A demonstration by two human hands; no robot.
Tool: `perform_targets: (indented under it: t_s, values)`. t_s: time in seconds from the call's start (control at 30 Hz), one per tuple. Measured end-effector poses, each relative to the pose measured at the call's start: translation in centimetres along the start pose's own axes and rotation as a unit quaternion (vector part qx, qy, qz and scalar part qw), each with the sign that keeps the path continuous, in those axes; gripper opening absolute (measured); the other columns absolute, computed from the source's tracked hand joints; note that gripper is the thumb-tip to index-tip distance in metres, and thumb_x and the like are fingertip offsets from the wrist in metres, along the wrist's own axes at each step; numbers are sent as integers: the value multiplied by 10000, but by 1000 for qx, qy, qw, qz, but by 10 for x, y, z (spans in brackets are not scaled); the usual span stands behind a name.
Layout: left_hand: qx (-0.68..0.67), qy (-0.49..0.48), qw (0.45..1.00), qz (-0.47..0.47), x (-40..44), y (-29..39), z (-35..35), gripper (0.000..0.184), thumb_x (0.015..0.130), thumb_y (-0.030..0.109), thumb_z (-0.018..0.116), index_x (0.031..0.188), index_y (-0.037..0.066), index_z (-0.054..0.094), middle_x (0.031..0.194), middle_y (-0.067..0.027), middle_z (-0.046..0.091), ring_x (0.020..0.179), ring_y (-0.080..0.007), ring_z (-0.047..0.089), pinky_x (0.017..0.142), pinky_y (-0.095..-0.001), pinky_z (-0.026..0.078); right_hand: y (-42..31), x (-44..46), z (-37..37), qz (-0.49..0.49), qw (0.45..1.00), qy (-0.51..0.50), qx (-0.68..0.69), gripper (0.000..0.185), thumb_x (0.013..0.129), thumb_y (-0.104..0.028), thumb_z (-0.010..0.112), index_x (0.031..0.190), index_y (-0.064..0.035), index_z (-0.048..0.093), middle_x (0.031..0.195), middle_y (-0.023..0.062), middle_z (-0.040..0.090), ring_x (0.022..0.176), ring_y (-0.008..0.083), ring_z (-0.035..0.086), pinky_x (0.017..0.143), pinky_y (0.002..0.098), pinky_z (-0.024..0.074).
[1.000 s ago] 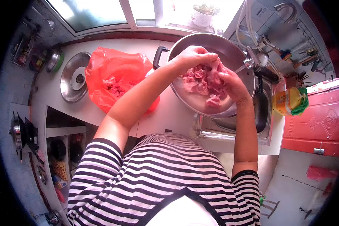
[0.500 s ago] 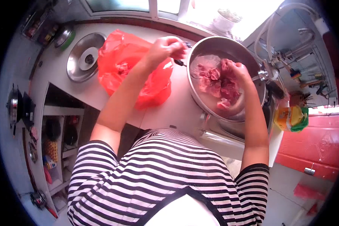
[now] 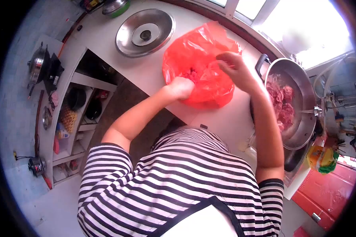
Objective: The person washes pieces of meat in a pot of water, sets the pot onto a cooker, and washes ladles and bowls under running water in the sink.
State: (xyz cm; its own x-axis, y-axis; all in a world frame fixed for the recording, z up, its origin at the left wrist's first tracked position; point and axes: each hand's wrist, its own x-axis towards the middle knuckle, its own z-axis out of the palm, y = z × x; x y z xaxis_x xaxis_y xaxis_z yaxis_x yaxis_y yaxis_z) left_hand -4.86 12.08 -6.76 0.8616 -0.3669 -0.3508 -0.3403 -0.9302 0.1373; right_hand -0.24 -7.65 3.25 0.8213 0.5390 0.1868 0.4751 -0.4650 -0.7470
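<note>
A crumpled red plastic bag (image 3: pixel 213 89) lies on the counter, with bits of red meat (image 3: pixel 192 74) showing in its mouth. My left hand (image 3: pixel 181 87) is closed at the bag's near left edge, its fingertips hidden in the folds. Over the bag's right side hangs my right hand (image 3: pixel 235 69), fingers slightly curled and apart, nothing seen in them. To the right, a large steel wok (image 3: pixel 304 128) with a black handle holds more chunks of raw meat (image 3: pixel 283 103) in water. My right forearm hides part of the wok's left rim.
A round metal lid (image 3: pixel 162 27) with a dark knob lies left of the bag on the white counter (image 3: pixel 209 118). The faucet (image 3: pixel 317 111) reaches over the wok from the right. Open shelves (image 3: pixel 95 81) with pots stand below at left. A yellow package (image 3: pixel 319 157) hangs at right.
My right hand has left the meat in the wok and moved left over the bag. My left hand has gone from beside the wok handle to the bag. The view has shifted left.
</note>
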Motion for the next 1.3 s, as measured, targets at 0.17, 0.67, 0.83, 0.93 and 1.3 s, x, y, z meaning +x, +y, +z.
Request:
perform_targets:
  t_s: [0.17,0.67,0.83,0.93,1.3]
  values:
    - [-3,-70,997,-23,-13,-31,2,169,701,116,485,751,34,624,793,-184,606,786,-321,595,663,-417,473,41,41,111,-47,984,-164,-49,187,769,-154,535,883,-9,570,854,164,593,795,316,571,731,356,443]
    - [-42,192,980,18,93,-89,-1,214,792,113,429,945,12,540,989,-237,534,878,-363,551,764,-422,446,69,30,86,144,916,-165,-335,127,693,-43,504,729,-17,623,792,191,606,800,302,599,677,389,492]
    - [-249,26,968,-6,127,-127,5,291,850,242,355,926,54,564,886,-152,589,790,-274,568,694,-369,438,82,67,142,88,966,-113,-214,181,763,-135,470,871,-3,530,860,201,572,825,335,570,707,422,471]
    - [-451,-17,883,-130,135,-144,31,334,860,283,342,961,69,577,889,-131,605,744,-238,557,638,-340,424,89,77,174,229,953,-115,-163,452,724,-306,573,1051,-21,443,968,212,522,884,361,536,713,424,456]
    - [-232,-42,972,18,130,-157,5,552,523,-20,623,1057,34,491,936,-146,582,886,-268,560,728,-330,457,112,89,214,298,943,-3,-149,692,577,-382,691,1102,-40,398,1011,209,506,889,349,543,730,400,461]
